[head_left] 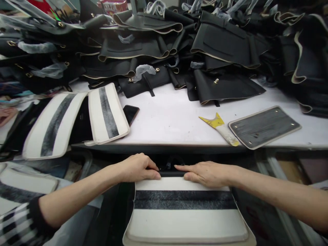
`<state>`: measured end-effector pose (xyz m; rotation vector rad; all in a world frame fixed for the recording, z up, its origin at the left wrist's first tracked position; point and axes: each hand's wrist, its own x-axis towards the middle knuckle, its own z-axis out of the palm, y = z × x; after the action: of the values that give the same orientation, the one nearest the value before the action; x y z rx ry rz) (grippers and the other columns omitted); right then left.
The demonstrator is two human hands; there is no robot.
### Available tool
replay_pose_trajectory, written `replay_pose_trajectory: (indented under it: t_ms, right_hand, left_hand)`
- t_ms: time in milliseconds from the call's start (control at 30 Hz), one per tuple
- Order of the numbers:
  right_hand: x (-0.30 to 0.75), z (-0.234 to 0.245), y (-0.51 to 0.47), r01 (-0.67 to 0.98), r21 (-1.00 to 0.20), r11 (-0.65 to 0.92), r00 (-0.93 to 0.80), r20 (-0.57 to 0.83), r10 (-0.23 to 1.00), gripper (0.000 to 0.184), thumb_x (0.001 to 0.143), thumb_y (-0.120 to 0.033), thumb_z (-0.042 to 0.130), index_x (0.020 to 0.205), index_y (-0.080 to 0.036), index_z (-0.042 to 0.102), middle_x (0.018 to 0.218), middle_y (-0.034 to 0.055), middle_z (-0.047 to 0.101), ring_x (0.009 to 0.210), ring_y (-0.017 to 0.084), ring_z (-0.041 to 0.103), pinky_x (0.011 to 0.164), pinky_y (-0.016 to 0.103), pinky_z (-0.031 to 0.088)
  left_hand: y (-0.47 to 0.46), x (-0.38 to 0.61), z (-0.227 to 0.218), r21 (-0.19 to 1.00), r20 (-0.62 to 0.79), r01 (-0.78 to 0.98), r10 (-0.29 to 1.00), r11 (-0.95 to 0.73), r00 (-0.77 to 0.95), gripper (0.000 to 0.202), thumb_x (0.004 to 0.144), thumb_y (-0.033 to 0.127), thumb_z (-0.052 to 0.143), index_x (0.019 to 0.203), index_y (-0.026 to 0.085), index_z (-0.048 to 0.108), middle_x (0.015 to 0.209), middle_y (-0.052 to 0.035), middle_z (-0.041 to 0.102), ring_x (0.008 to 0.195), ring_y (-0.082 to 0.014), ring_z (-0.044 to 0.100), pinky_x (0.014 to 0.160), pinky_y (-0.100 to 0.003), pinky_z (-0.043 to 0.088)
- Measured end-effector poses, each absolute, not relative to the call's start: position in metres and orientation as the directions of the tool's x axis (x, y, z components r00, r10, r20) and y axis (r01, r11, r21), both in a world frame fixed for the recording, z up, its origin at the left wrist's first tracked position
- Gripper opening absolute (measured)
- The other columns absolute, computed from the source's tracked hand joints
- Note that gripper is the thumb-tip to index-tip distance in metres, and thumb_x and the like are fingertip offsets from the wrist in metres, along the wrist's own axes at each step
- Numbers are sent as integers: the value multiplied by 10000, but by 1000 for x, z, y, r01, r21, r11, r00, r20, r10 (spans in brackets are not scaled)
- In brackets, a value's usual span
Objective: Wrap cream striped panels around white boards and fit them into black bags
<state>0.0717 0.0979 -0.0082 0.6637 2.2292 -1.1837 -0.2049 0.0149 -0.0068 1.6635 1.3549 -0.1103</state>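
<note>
Table (166, 119), one, white, bears black leather pieces (222, 44), too overlapped to count surely. Before its edge is one striped panel (187, 225); two similar panels (106, 112) lie leftward, one grey plate (265, 126) rightward. Left hand (139, 167) and right hand (207, 172) both clamp the striped panel's dark top edge. One yellow-tipped tool (220, 130) and one phone (132, 112) lie between.
</note>
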Motion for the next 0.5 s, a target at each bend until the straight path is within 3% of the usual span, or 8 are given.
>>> replay_pose_trajectory:
  t_ms: [133,200,267,300,367,433,500]
  right_hand:
    - [59,-11,82,605,-566,560,-788,-528,317,552,970,-564,312,1465,-332,387,1392,65,539,1223,317,558,1004,488,437]
    - [68,-8,72,597,-556,578,-802,-425,420,545,965,-534,367,1449,-291,428,1432,61,496,1312,313,469,1094,511,344]
    - [92,-6,58,600,-592,538,-764,-224,605,540,961,-509,410,1441,-265,444,1469,50,456,1377,285,382,1157,499,250]
    - [109,-7,48,605,-638,476,-676,-95,731,530,959,-506,424,1427,-259,463,1461,47,470,1373,266,387,1164,474,248]
    - [145,-16,22,577,-783,232,-307,55,950,515,966,-527,404,1376,-233,505,1386,63,545,1294,227,477,1126,404,337]
    - [174,-35,-10,476,-876,-84,76,-53,996,560,985,-562,299,1332,-174,506,1286,118,593,1187,226,554,1033,391,444]
    - [186,-59,-44,430,-867,-254,181,-193,964,590,1007,-537,217,1312,-113,491,1232,171,591,1094,251,595,919,432,515]
  left_hand:
    - [4,-188,-9,584,-370,810,874,-47,317,382,835,513,630,1156,312,677,1157,-2,685,1017,-220,630,814,-279,455]
    - [-9,-168,-3,608,-181,786,944,-113,275,328,835,425,663,1117,258,661,1136,-25,663,1030,-213,604,837,-288,453]
    - [-27,-140,6,665,-29,718,953,-207,301,202,869,341,640,1036,228,651,1063,-27,658,1012,-190,591,866,-281,446]
    - [-38,-124,10,695,15,669,935,-264,354,156,896,315,609,1019,225,646,1048,-25,654,1007,-177,587,881,-273,441]
    - [-59,-92,16,715,41,590,865,-375,501,155,938,307,549,1043,231,635,1050,-23,652,986,-162,590,874,-261,444]
    - [-76,-64,17,654,13,587,783,-477,621,163,953,332,522,1016,232,634,1019,-19,659,920,-167,592,829,-272,450]
    - [-88,-44,13,558,-36,632,745,-538,666,186,954,368,512,927,226,629,953,-12,662,843,-176,578,766,-291,445]
